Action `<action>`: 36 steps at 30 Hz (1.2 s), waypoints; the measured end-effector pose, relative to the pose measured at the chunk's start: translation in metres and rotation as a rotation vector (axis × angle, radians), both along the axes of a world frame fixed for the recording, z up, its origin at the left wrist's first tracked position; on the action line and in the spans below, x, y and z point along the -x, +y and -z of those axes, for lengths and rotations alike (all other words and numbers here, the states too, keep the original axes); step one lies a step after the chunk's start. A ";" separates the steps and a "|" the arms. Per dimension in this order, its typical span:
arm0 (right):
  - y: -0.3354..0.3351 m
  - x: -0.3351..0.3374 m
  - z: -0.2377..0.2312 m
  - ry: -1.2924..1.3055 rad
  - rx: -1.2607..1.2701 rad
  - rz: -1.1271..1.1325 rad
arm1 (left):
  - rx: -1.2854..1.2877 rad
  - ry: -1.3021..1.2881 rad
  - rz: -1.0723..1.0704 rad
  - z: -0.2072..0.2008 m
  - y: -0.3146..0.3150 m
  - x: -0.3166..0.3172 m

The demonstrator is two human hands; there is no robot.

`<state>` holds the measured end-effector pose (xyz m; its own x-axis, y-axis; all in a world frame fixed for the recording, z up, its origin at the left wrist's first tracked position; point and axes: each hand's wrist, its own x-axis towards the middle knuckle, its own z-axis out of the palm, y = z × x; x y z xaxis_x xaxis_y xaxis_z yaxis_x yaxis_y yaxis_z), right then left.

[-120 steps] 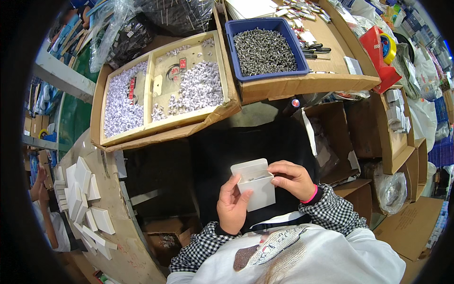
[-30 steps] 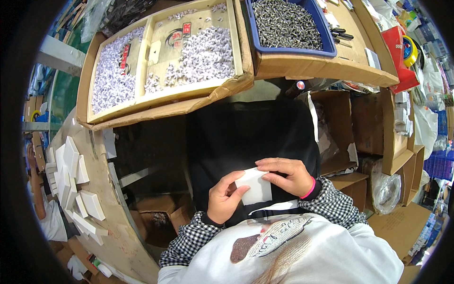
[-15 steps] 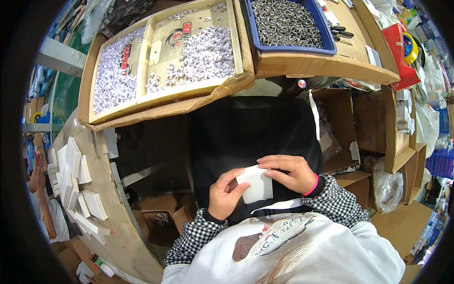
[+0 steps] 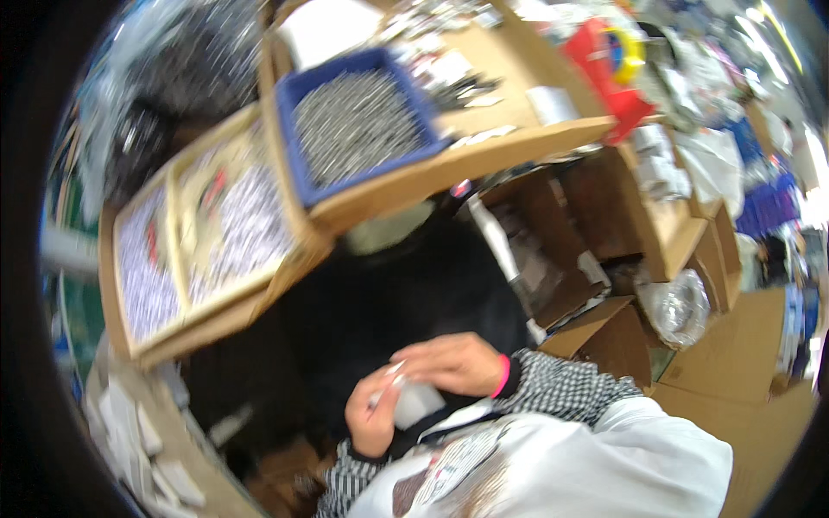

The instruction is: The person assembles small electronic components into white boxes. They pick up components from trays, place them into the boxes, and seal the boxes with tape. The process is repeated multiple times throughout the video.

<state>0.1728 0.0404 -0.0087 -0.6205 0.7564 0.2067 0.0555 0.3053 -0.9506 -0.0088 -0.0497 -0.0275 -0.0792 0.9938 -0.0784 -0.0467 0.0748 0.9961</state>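
Observation:
A small flat white box (image 4: 420, 404) is between my hands, low over the black cloth (image 4: 389, 298) on my lap. My left hand (image 4: 371, 416) pinches its left side with thumb and fingers. Across its top edge lies my right hand (image 4: 459, 364), fingers closed and reaching toward the left fingertips. Motion blurs the picture, and the hands cover much of the box.
Ahead on the left stands a divided wooden tray (image 4: 183, 289) of small white clips. Beside it, a blue bin (image 4: 289, 142) holds small dark metal parts. White boxes (image 4: 121, 432) are piled on the left-hand table. Open cardboard cartons (image 4: 596, 332) stand to my right.
The view has swung to the right and tilted, so the trays appear farther left. My right hand has closed farther over the box's top, toward the left fingers.

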 end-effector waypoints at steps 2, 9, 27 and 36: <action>0.012 -0.014 -0.017 -0.157 -0.148 -0.006 | -0.057 0.014 0.006 0.002 0.005 -0.002; 0.136 -0.161 -0.102 -0.122 -0.587 1.240 | 0.124 -0.103 -0.112 0.011 0.006 -0.002; 0.197 -0.217 -0.157 0.129 0.104 1.141 | 0.074 -0.128 -0.105 0.007 0.006 -0.005; 0.166 -0.214 -0.122 0.369 0.264 1.055 | 0.084 -0.108 -0.110 0.004 0.006 -0.002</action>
<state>0.3871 0.2062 0.1132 0.4130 0.9107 0.0020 -0.1298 0.0610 -0.9897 -0.0067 -0.0437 -0.0310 -0.1734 0.9692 -0.1750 -0.1656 0.1464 0.9753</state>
